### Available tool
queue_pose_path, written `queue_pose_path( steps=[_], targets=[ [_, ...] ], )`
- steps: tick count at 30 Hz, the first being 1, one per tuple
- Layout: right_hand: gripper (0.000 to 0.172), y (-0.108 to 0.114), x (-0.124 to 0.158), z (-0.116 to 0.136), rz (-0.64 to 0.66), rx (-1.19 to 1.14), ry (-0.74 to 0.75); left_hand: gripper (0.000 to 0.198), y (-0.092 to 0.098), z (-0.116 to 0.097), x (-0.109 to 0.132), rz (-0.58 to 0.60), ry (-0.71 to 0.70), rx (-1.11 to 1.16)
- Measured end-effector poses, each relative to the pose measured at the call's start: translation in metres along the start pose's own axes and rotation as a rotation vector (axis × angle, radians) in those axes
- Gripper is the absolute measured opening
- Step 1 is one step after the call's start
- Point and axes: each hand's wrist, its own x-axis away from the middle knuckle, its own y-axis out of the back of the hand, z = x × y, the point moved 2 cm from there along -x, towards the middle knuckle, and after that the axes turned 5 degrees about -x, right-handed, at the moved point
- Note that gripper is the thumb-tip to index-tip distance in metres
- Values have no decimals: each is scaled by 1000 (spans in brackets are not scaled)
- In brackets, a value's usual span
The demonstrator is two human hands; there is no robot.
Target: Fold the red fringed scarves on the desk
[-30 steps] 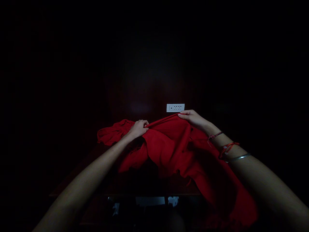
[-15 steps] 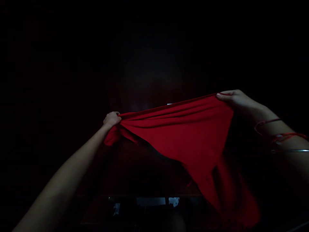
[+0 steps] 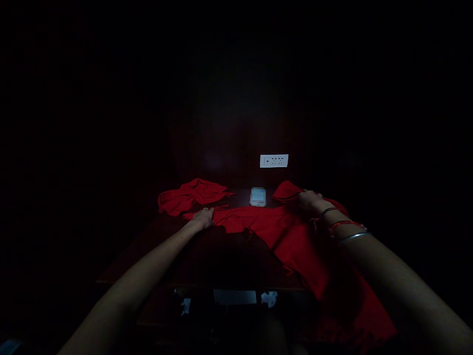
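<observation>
A long red cloth [image 3: 258, 222] lies across the dark table, with its right part draped down over the near edge. My left hand [image 3: 203, 217] is closed on the cloth's left end, low against the tabletop. At the back right, my right hand [image 3: 311, 199] grips a raised fold of the same cloth. Behind my left hand is a crumpled red cloth pile [image 3: 197, 192]; whether it joins the cloth I hold is unclear. Shadow hides much of the cloth beneath my right forearm.
A phone [image 3: 257, 197] with a lit screen lies at the back of the table [image 3: 177, 261]. Above it, a white socket panel [image 3: 274, 161] is on the dark wall. Pale papers [image 3: 234, 297] show below the front edge. The surroundings are very dark.
Both hands have lowered the stretched cloth onto the table, my right hand moving left and down. The phone, socket panel and crumpled red pile have come into view.
</observation>
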Motion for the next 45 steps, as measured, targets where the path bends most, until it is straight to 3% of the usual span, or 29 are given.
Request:
queue_pose_path(
  steps=[4, 8, 13, 16, 19, 21, 24, 27, 29, 31, 35, 39, 41, 43, 45],
  targets=[
    [26, -19, -4, 49, 65, 18, 198, 14, 1, 0, -11, -8, -79, 112],
    [38, -35, -9, 86, 77, -9, 319, 8, 18, -1, -13, -103, -150, 306],
    [50, -56, -15, 115, 50, -103, 445, 13, 71, -5, -8, -254, -178, 608],
    [33, -63, -13, 126, -15, -217, 557, 11, 107, -1, -6, -301, -190, 724],
    [20, -63, -7, 130, -43, -277, 609, 12, 126, 9, -3, -423, -117, 560],
    [22, -58, -3, 129, -118, -382, 611, 15, 123, 9, 6, -519, -49, 384],
    [26, -41, 2, 124, -295, -610, 581, 24, 92, -11, 29, -561, -73, 288],
    [22, -18, 4, 124, -296, -646, 660, 46, 50, -51, 50, -395, -342, 164],
    [18, 0, 6, 124, -233, -587, 733, 40, 35, -68, 53, -331, -366, 117],
    [17, 19, 8, 119, -215, -513, 727, 25, 33, -73, 48, -335, -303, 106],
    [23, 54, 11, 102, -307, -362, 547, 22, 49, -71, 42, -461, -251, 195],
    [24, 68, 15, 103, -311, -262, 510, 33, 49, -98, 48, -414, -385, 300],
    [23, 69, 17, 105, -335, -212, 485, 33, 47, -106, 41, -405, -324, 247],
    [24, 72, 21, 100, -376, -124, 428, 30, 50, -98, 28, -426, -226, 175],
    [27, 77, 24, 87, -402, -16, 364, 29, 58, -74, 13, -424, -175, 113]
  ],
)
